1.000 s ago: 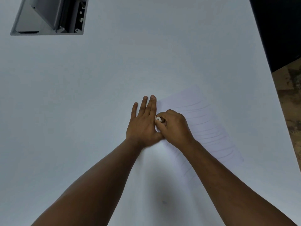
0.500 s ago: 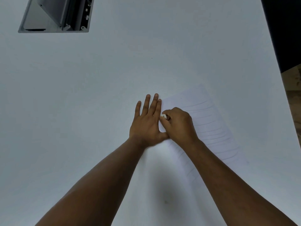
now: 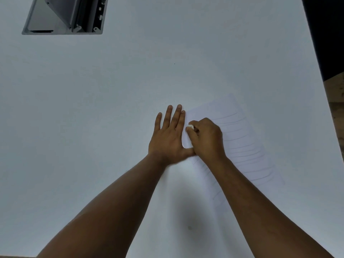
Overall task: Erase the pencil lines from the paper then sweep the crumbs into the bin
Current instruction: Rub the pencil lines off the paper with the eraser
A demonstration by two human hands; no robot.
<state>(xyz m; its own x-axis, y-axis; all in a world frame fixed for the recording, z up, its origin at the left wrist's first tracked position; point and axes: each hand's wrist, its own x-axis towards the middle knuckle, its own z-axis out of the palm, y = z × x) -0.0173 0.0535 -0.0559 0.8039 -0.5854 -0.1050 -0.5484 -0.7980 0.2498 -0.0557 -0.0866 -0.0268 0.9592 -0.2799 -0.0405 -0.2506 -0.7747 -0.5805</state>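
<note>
On the white table (image 3: 111, 108), the paper (image 3: 242, 138) lies right of centre, many pencil lines (image 3: 240, 136) still showing. The left hand (image 3: 170, 138) should press flat on its left edge while the right hand (image 3: 206, 138), pinching the white eraser (image 3: 190, 126), rubs short, light strokes away from it to avoid creasing.

Eraser (image 3: 190, 127): only a small white tip shows; the rest is buried in the curled fingers of the right hand (image 3: 205, 139). Shape not readable.

Paper (image 3: 240, 138): left part and near end covered by the right hand and forearm; left hand (image 3: 169, 135) hides its left edge. Pencil lines (image 3: 236, 136) faint, ends lost under the hand.

Crumbs: too small to tell.

Grey recessed box (image 3: 63, 15), far left: cut off by the top edge, contents unclear.
</note>
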